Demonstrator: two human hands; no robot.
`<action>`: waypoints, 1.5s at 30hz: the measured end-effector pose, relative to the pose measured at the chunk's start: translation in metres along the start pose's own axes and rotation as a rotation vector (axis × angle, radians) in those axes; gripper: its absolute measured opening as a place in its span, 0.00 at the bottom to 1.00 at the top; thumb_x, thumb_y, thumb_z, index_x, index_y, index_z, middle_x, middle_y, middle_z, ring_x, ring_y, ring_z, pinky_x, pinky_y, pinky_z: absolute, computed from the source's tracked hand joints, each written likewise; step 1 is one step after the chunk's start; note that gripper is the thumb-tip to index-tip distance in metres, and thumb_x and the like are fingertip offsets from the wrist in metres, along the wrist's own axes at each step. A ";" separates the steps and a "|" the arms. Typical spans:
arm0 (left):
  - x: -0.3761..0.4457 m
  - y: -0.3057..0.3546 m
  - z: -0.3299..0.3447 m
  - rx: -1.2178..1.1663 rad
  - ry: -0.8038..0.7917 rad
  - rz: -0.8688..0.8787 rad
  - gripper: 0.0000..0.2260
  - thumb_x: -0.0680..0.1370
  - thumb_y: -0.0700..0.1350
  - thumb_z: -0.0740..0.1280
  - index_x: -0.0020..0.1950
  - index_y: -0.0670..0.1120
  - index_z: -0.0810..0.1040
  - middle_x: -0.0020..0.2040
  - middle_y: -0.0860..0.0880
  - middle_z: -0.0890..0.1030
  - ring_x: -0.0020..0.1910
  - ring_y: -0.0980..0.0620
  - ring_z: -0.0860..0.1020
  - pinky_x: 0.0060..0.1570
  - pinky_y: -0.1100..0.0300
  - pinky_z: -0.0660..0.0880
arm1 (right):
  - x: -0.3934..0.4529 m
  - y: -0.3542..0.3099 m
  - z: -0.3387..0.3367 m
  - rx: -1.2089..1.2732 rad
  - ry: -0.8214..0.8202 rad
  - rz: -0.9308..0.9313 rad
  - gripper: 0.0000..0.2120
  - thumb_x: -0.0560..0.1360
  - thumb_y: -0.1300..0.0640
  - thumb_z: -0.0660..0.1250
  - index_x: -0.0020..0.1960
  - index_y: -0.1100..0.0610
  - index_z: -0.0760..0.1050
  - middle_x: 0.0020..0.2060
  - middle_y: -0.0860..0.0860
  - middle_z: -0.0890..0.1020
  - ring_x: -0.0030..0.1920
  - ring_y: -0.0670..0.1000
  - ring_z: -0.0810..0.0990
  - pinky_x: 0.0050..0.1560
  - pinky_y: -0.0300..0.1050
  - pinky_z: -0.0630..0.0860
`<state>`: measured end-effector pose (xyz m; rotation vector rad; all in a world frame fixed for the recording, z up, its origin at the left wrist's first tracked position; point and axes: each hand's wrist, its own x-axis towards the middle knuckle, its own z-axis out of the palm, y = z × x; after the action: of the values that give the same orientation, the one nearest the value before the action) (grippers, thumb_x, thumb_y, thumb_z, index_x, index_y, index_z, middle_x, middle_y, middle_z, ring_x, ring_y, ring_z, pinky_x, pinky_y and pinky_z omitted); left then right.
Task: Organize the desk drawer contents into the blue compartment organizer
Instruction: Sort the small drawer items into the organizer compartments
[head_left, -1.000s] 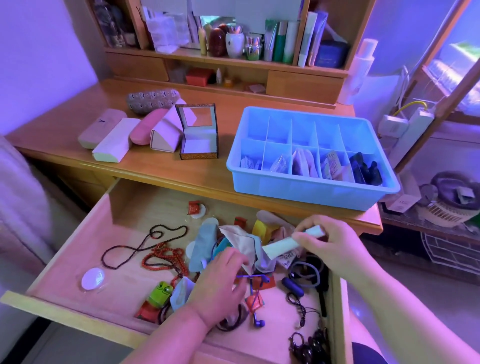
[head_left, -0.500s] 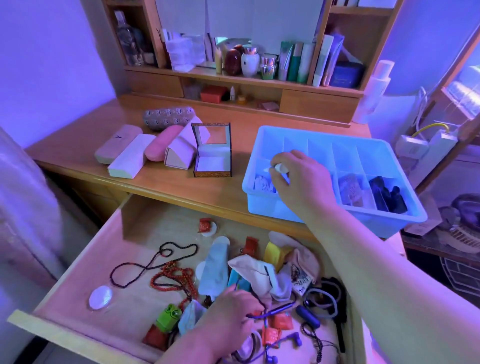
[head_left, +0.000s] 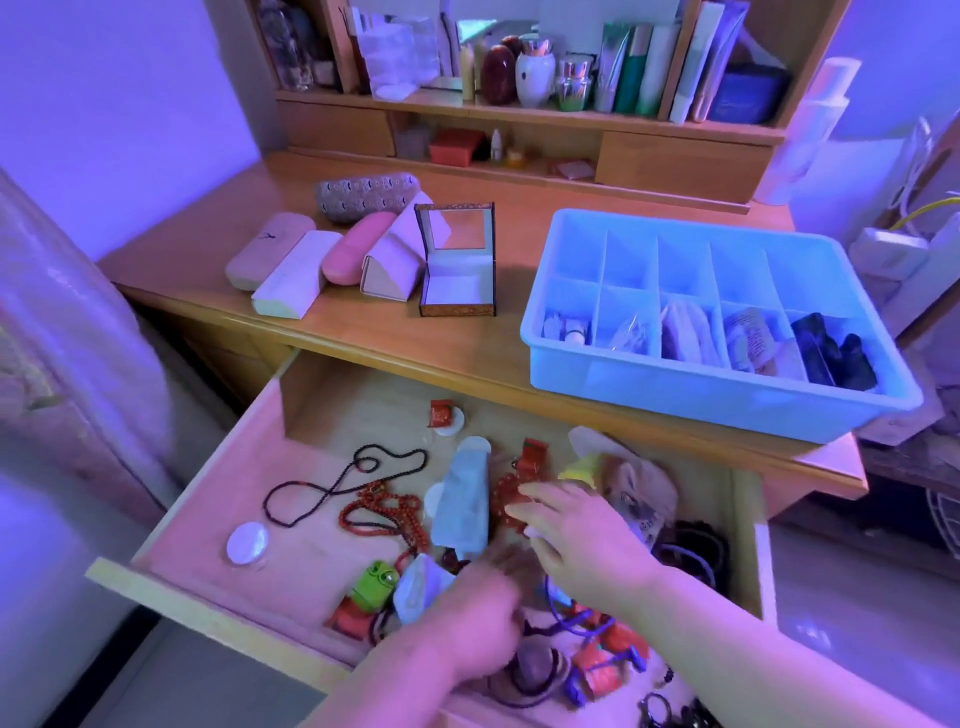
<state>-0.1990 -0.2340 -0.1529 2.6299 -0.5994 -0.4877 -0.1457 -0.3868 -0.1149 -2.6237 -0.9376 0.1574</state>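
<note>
Wooden drawer (head_left: 218, 483), pulled open, its clutter mid-right. Left hand (head_left: 467, 623), blurred; grip cannot be told. Right hand (head_left: 582, 540), fingers spread loosely, pointing left over red beads (head_left: 506, 499). Blue organizer (head_left: 717, 395) on the desktop (head_left: 467, 348), right; long axis left-right.

No legible text, labels or numbers anywhere.

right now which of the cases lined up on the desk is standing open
The small dark box at the right end of the row, its lid upright showing a pale lining. The pink and white glasses cases beside it are all closed.
</note>
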 end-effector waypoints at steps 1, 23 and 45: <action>0.000 0.003 0.002 -0.018 -0.017 0.043 0.22 0.73 0.40 0.59 0.67 0.45 0.71 0.70 0.46 0.69 0.70 0.47 0.63 0.72 0.59 0.57 | -0.004 0.005 0.013 0.032 -0.085 0.110 0.22 0.76 0.56 0.59 0.70 0.46 0.68 0.73 0.50 0.64 0.70 0.54 0.66 0.67 0.47 0.66; -0.047 -0.094 -0.062 -0.565 0.442 -0.646 0.12 0.75 0.38 0.67 0.37 0.54 0.77 0.33 0.55 0.77 0.31 0.57 0.71 0.30 0.68 0.63 | -0.069 0.052 0.016 0.380 0.259 0.503 0.14 0.73 0.69 0.64 0.53 0.57 0.81 0.48 0.49 0.83 0.52 0.50 0.80 0.52 0.43 0.74; -0.024 -0.042 -0.026 0.291 -0.165 -0.462 0.11 0.73 0.52 0.69 0.50 0.48 0.75 0.46 0.49 0.78 0.47 0.48 0.78 0.40 0.58 0.70 | -0.050 0.013 0.018 0.228 0.314 0.394 0.13 0.69 0.57 0.72 0.53 0.52 0.80 0.45 0.46 0.78 0.49 0.51 0.77 0.44 0.38 0.67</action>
<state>-0.1945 -0.1805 -0.1438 3.0352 -0.1029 -0.8126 -0.1802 -0.4227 -0.1366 -2.4903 -0.2765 -0.0496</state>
